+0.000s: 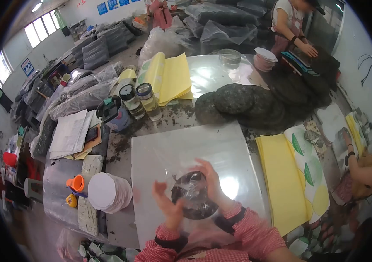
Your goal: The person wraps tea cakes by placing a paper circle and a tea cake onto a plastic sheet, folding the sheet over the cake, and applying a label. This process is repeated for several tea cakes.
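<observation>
A dark round disc (188, 205) lies on the pale, shiny sheet (155, 153) in front of me, with glossy clear film showing over it. At its left edge, my left hand (169, 204) is raised with thumb and fingers apart, slightly blurred. My right hand (212, 181) reaches along the disc's upper right side, fingers stretched out and curving over the rim. Neither hand grips anything. Beyond the sheet sits a heap of similar dark round cakes (234, 98).
A stack of white paper rounds (107, 192) stands left, beside an orange cup (77, 183). Two lidded glass jars (150, 105) stand farther back. Yellow paper sheets (282, 183) lie right. One person (288, 26) handles dark material at back right; another person (365, 170) sits at the right.
</observation>
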The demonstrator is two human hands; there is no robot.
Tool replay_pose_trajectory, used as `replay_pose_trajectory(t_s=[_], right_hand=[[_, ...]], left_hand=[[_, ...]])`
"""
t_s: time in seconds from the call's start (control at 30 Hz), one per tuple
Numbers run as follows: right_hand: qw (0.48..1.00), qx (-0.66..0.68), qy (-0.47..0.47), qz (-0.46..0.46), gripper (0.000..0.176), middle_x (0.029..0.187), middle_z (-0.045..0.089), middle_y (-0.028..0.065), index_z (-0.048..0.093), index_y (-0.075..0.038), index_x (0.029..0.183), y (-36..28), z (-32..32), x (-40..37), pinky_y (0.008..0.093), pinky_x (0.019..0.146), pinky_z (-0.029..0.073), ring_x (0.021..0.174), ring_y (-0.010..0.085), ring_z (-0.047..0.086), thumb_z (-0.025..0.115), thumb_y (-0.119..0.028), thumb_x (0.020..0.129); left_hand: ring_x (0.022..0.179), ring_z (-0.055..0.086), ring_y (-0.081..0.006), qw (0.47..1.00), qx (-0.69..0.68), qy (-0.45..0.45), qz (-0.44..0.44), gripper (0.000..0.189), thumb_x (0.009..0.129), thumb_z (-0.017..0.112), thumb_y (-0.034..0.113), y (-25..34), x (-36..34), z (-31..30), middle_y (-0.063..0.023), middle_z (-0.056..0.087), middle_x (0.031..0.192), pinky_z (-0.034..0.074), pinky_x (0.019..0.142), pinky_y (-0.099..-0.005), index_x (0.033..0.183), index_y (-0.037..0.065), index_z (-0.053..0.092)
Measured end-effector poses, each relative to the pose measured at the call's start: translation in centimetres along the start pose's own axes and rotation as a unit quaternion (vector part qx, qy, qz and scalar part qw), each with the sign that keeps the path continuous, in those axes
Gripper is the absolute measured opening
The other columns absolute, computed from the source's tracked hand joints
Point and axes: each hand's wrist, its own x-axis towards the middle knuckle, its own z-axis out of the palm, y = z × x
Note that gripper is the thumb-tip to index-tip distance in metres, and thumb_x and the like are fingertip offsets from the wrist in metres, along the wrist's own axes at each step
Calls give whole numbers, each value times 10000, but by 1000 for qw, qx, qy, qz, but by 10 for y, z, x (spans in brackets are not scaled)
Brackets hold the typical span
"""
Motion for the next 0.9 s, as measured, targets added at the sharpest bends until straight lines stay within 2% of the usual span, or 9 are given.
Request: replay_pose_trajectory(t_s=[0.07,0.13,0.2,0.27,0.33,0.4,0.6,0.7,0.9], right_hand=[[979,-148,-133,-43,488,890,732,62,551,-49,1301,-2,-19,-1,303,815,519,836,137,656,385,-442,1064],[962,-246,-109,-49,459,872,734,62,548,-48,1304,3,-19,-5,324,857,522,865,153,664,408,-415,1068],[966,-239,-49,81,407,974,730,107,552,-28,1288,4,-19,-6,359,917,515,947,185,661,455,-347,1054],[998,-24,55,-6,366,981,635,103,558,38,1250,2,-10,-7,346,958,499,977,211,627,537,-238,1011],[997,3,-77,12,321,1136,621,166,583,33,1249,-23,-16,-49,352,959,506,1072,233,614,571,-133,974],[924,-354,-122,-78,300,1173,636,174,633,18,1221,-42,-11,-79,355,945,512,1155,266,595,581,-132,967],[779,-609,-137,-63,224,1153,636,102,703,-28,1012,1,-11,-39,423,873,539,1093,293,602,720,-133,815],[844,-515,-110,-101,192,1064,660,89,696,-34,976,-7,-29,-44,404,840,551,1019,288,634,713,-65,788],[647,-723,160,-183,125,989,721,125,709,-40,982,-96,-240,-101,402,776,572,883,316,688,685,-82,867]], left_hand=[[1166,581,-272,992,-61,85,-76,1192,683,905,428,34,23,9,-126,604,1170,425,1055,-430,1548,-33,227],[1247,536,-282,937,-200,-202,-202,1131,666,910,436,57,27,4,-133,595,1212,387,1100,-488,1512,-31,324],[1165,590,-302,901,153,-375,156,696,699,885,356,64,25,-1,-127,610,1186,398,1101,-509,1244,15,620],[1146,591,-322,883,224,-384,153,562,673,871,269,48,3,-1,-116,612,1159,401,1098,-539,1128,28,646],[1164,583,-330,888,240,-362,150,546,676,837,217,24,-11,-6,-127,603,1164,399,1096,-552,1144,30,628],[1182,575,-337,888,255,-353,149,535,678,804,164,17,-18,-7,-138,595,1168,398,1093,-566,1159,33,610],[1345,478,-393,906,175,-367,119,731,737,715,195,57,2,-5,-227,534,1355,288,1173,-559,1389,-6,455],[1450,364,-390,810,343,-465,96,772,861,659,311,58,4,4,-250,457,1488,206,1207,-552,1480,-59,383],[1468,334,-387,769,410,-472,135,727,920,638,307,54,5,17,-255,410,1531,187,1216,-537,1469,-96,385]])
